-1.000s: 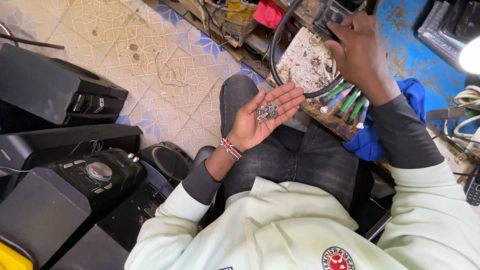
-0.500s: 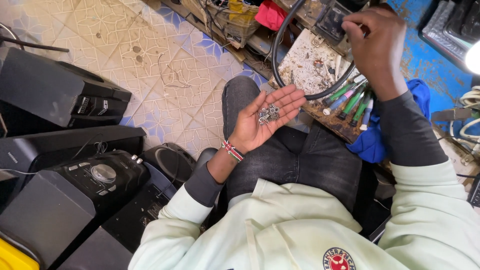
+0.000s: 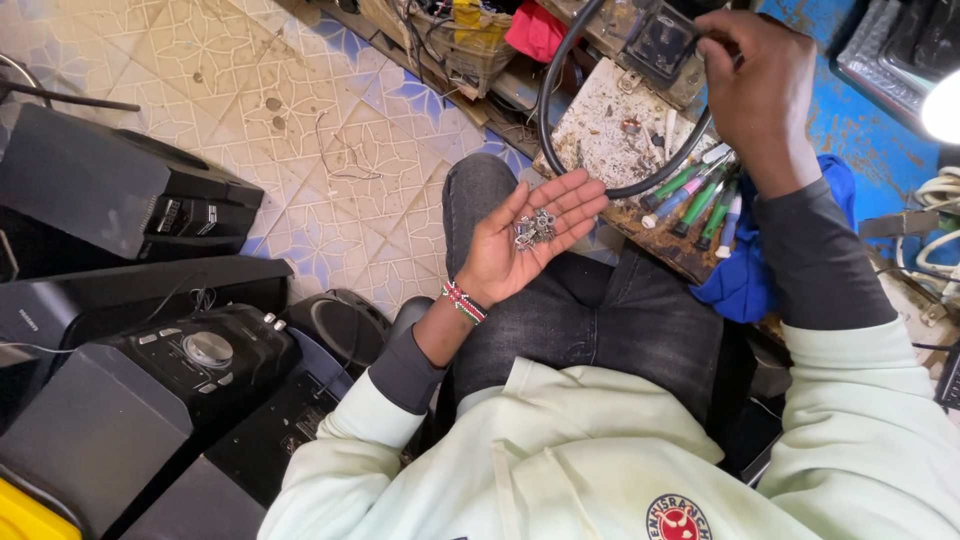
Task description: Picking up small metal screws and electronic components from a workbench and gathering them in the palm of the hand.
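I'm cupping a little pile of small metal screws and washers [image 3: 534, 229] in my left hand [image 3: 525, 245], palm up and fingers spread fairly wide, just over my knee and right beside the near edge of the bench [image 3: 600, 140]. These bits look tiny, light and hard, and I reckon they're going to roll and slip off the second I tilt my palm, so I'm keeping it level and slightly dished. Best way to take one, I'd say, is pinching it by the head or rim with two fingertips, not scooping. My right hand [image 3: 760, 85] is reaching up at the far side of the bench, fingers curled closed by a dark boxy part [image 3: 660, 42]; can't tell if it's actually gripping anything. A black cable [image 3: 548, 110] is looping across the bench, with coloured screwdrivers [image 3: 695, 195] lying at its near edge.
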